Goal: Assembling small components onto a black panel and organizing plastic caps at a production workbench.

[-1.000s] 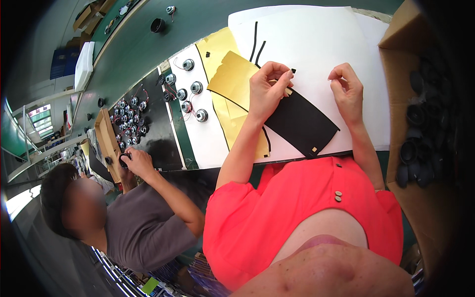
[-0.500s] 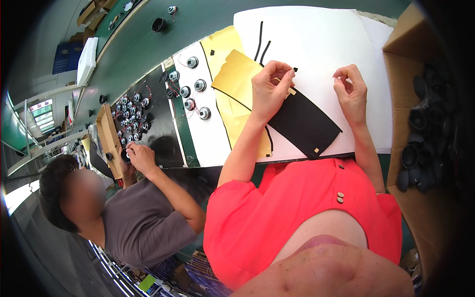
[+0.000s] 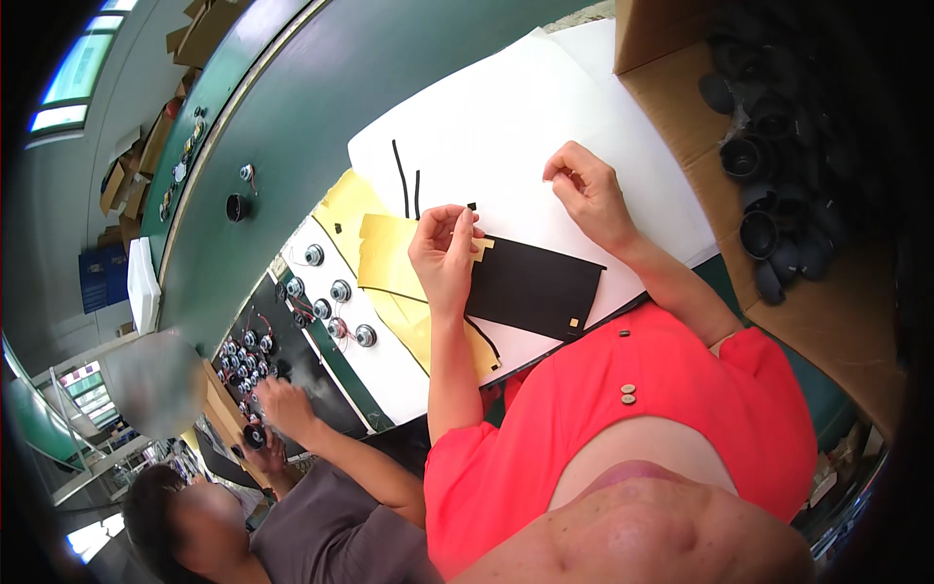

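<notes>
head view, looking down at your two bare hands over a white sheet (image 3: 545, 107) on a green desk (image 3: 321, 107). your left hand (image 3: 445, 255), at the centre of the frame, rests on the upper left end of a black rectangular sheet (image 3: 530, 289); its fingers (image 3: 465, 222) are pinched nearly closed on something very small, too small to identify. a tiny black piece (image 3: 472, 206) lies just above those fingertips. the black sheet's long axis runs from your left hand toward the lower right. your right hand (image 3: 587, 193), up and to the right, is loosely curled, holding nothing visible, apart from the sheet. yellow backing paper (image 3: 389, 255) lies left of it. a co-worker's hand (image 3: 282, 404) works at lower left.
</notes>
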Action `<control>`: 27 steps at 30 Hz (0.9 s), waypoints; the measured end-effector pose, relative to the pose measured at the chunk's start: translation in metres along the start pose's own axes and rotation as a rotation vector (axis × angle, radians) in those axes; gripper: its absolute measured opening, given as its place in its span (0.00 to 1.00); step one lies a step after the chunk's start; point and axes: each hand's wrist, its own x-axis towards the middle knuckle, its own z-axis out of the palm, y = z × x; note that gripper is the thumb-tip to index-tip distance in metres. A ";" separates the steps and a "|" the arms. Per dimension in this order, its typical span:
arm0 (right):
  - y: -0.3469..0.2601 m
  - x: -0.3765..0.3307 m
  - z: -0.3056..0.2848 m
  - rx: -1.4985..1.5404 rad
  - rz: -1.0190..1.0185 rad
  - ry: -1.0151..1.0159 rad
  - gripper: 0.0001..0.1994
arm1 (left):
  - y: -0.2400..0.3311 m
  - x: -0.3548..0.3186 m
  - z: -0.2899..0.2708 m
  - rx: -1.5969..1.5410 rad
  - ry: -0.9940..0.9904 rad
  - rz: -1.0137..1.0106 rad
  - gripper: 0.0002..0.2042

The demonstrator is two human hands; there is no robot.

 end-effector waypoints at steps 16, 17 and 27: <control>0.004 0.006 0.004 -0.079 -0.018 0.006 0.05 | -0.003 0.008 -0.007 -0.058 -0.002 -0.011 0.05; 0.004 0.006 0.004 -0.066 -0.016 -0.015 0.05 | -0.004 0.008 -0.006 -0.051 0.021 -0.017 0.05; 0.009 0.002 0.003 -0.028 -0.051 -0.081 0.07 | -0.014 0.007 -0.006 -0.094 0.002 0.022 0.03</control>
